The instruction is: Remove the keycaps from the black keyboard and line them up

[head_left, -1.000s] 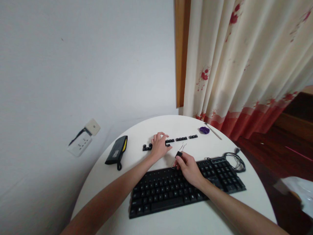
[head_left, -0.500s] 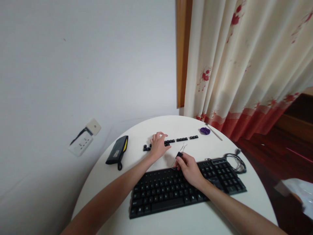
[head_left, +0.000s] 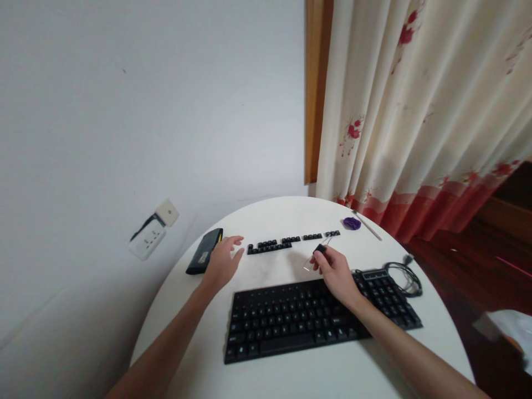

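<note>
My left hand [head_left: 225,260] is open, its fingers spread beside the right end of a dark zip pouch [head_left: 202,252] with a yellow patch; whether they touch is unclear. My right hand [head_left: 334,270] grips a keycap puller [head_left: 319,249], a black block with thin wire loops, above the far edge of a black keyboard [head_left: 282,316]. Beyond the hands, small black keycaps [head_left: 270,247] lie in rows, several groups in a line across the white table. My right hand and forearm cover part of the keyboard.
The white round table [head_left: 291,377] stands against a wall with a socket [head_left: 147,238]. A coiled cable [head_left: 403,280] lies at the keyboard's right. Behind it are a purple cloth [head_left: 352,223] and a thin brush [head_left: 368,225]. A floral curtain [head_left: 382,138] hangs at the right.
My left hand has moved left from the keycap rows toward the pouch, uncovering the keycaps. My right hand, with the keycap puller, has shifted slightly up and to the right. The view has shifted slightly.
</note>
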`<state>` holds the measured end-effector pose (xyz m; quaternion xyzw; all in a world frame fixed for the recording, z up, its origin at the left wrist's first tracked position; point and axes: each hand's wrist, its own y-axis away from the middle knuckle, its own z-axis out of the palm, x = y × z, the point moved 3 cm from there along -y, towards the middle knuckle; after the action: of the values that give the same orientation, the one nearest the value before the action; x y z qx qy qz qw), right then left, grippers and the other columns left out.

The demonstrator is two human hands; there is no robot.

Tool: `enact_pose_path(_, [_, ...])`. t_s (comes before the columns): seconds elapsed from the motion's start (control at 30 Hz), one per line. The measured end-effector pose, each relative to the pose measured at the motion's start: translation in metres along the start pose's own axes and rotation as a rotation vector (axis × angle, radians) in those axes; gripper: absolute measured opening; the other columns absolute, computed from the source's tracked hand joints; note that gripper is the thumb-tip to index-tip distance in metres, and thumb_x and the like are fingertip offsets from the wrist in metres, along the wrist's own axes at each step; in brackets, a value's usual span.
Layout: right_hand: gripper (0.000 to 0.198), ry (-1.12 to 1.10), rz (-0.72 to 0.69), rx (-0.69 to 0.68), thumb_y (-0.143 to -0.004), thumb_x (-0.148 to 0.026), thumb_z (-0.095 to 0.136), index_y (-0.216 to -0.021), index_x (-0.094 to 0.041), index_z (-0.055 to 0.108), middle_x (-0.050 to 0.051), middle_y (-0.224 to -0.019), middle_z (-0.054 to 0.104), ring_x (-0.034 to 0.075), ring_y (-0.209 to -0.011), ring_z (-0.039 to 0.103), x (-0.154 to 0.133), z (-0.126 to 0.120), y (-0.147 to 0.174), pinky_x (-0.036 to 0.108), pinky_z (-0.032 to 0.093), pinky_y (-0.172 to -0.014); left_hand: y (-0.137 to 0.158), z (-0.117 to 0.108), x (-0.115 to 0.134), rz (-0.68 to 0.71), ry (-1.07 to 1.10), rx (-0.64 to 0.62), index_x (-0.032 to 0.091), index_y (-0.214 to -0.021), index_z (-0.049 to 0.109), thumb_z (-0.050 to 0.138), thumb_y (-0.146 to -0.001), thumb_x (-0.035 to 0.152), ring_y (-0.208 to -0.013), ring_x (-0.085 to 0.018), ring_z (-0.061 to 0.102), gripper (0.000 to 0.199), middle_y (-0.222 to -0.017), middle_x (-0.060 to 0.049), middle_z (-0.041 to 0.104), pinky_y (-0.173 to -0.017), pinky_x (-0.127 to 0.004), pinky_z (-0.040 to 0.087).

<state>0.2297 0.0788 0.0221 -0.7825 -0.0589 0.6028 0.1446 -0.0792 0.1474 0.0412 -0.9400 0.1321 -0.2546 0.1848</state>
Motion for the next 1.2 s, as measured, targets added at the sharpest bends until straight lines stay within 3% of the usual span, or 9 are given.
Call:
enact_pose_path(0.1, [0.028, 0.028, -0.002, -0.023, -0.094, -0.038, 0.051, -0.077, -0.017, 0.060, 0.003, -0.068, 0.063, 0.016, -0.061, 0.059, 0.001, -0.008, -0.006, 0.027, 0.046, -0.057, 0.024, -0.011, 0.008, -0.052, 0.059, -0.078, 0.018, -0.101, 0.064, 0.050, -0.089, 0.028, -0.080, -0.020, 0.061, 0.022, -0.090, -0.005, 0.067, -0.082, -0.035, 0.048])
enact_pose_path(0.27, [0.020, 0.061, 0.015, -0.132, -0.092, -0.035, 0.053, -0.081, -0.018, 0.057, 0.002, -0.067, 0.065, 0.016, -0.058, 0.063, 0.000, -0.012, -0.009, 0.027, 0.049, -0.057, 0.068, 0.003, 0.076, 0.015, 0.223, -0.376, 0.022, -0.094, 0.068, 0.049, -0.092, 0.028, -0.084, -0.017, 0.062, 0.020, -0.092, -0.001, 0.069, -0.079, -0.029, 0.047])
enact_pose_path(0.43, [0.017, 0.148, -0.033, -0.223, -0.092, -0.029, 0.053, -0.079, -0.019, 0.057, 0.001, -0.065, 0.065, 0.016, -0.060, 0.065, -0.019, -0.010, -0.005, 0.027, 0.048, -0.059, 0.087, 0.022, 0.126, 0.127, 0.260, -0.541, 0.021, -0.087, 0.069, 0.055, -0.088, 0.019, -0.079, -0.016, 0.061, 0.014, -0.086, -0.001, 0.068, -0.072, -0.025, 0.043])
enact_pose_path(0.6, [0.019, 0.188, -0.042, -0.207, -0.093, -0.029, 0.053, -0.076, -0.019, 0.056, 0.000, -0.064, 0.063, 0.016, -0.061, 0.063, -0.031, -0.009, 0.010, 0.027, 0.046, -0.060, 0.072, 0.031, 0.126, 0.161, 0.225, -0.505, 0.020, -0.082, 0.068, 0.052, -0.090, 0.020, -0.077, -0.016, 0.059, 0.018, -0.081, -0.001, 0.067, -0.068, -0.025, 0.041])
enact_pose_path(0.8, [0.021, 0.122, 0.044, -0.168, -0.095, -0.032, 0.050, -0.080, -0.019, 0.056, 0.001, -0.067, 0.064, 0.017, -0.061, 0.062, -0.007, -0.015, 0.021, 0.028, 0.047, -0.060, 0.060, 0.048, 0.120, 0.138, 0.285, -0.431, 0.019, -0.083, 0.068, 0.052, -0.092, 0.021, -0.075, -0.016, 0.060, 0.018, -0.080, -0.001, 0.068, -0.070, -0.027, 0.043])
enact_pose_path(0.93, [0.023, 0.132, -0.013, -0.231, -0.097, -0.031, 0.049, -0.079, -0.020, 0.056, 0.001, -0.068, 0.063, 0.017, -0.065, 0.060, -0.004, -0.010, 0.028, 0.028, 0.046, -0.064, 0.064, 0.055, 0.119, 0.162, 0.394, -0.331, 0.019, -0.090, 0.068, 0.049, -0.094, 0.019, -0.084, -0.016, 0.060, 0.019, -0.088, -0.002, 0.067, -0.078, -0.027, 0.045])
enact_pose_path(1.2, [0.022, 0.195, -0.134, -0.295, -0.096, -0.022, 0.050, -0.074, -0.019, 0.054, 0.000, -0.071, 0.060, 0.016, -0.068, 0.056, -0.012, 0.009, 0.035, 0.027, 0.042, -0.065, 0.069, 0.061, 0.118, 0.219, 0.416, -0.406, 0.021, -0.095, 0.066, 0.046, -0.094, 0.014, -0.095, -0.017, 0.058, 0.021, -0.096, -0.002, 0.064, -0.089, -0.030, 0.046])
